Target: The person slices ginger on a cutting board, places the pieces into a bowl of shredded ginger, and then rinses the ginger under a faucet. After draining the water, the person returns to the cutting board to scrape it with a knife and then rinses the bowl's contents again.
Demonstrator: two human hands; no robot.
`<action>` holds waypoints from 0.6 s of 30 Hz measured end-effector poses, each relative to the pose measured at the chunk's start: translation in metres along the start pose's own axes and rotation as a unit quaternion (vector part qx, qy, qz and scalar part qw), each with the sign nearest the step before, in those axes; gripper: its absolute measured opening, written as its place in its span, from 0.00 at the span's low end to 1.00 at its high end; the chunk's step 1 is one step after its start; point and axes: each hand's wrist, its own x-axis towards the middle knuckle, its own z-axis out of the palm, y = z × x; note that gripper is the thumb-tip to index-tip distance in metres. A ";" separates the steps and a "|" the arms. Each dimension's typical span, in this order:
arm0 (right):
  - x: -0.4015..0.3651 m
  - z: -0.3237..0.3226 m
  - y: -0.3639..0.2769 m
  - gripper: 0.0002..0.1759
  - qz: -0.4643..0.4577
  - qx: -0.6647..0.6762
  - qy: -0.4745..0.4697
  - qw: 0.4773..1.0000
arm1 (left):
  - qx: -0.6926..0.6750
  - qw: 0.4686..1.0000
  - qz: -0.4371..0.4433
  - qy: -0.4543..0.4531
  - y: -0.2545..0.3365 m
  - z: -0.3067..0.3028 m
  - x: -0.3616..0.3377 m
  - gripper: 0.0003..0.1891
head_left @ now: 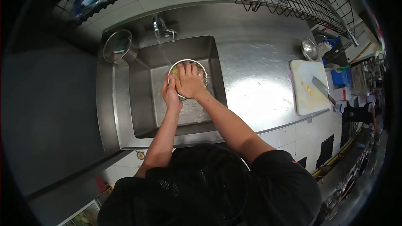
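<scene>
In the sink (pixel 140 100), a round metal bowl (pixel 206 74) is held just off to the right of a thin stream of water. Yellowish pieces (pixel 175 71) show inside it, too covered to name. My left hand (pixel 171 95) grips the bowl's near left side, thumb up at the rim. Across the bowl's opening lies my right hand (pixel 190 81), its fingers stretched out over the contents. Above, the faucet (pixel 162 30) is running. Most of the bowl's inside is hidden under my right hand.
A clear round container (pixel 118 47) stands at the sink's back left corner. On the right counter lies a white cutting board (pixel 303 100) with a knife (pixel 321 87) and small yellow bits. Behind it sits a steel bowl (pixel 310 49). Wire racks (pixel 289 0) hang overhead.
</scene>
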 end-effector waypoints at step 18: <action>0.046 0.028 -0.035 0.37 -0.018 0.436 0.311 0.844 | 0.642 0.658 0.393 0.023 0.078 0.080 -0.016 0.22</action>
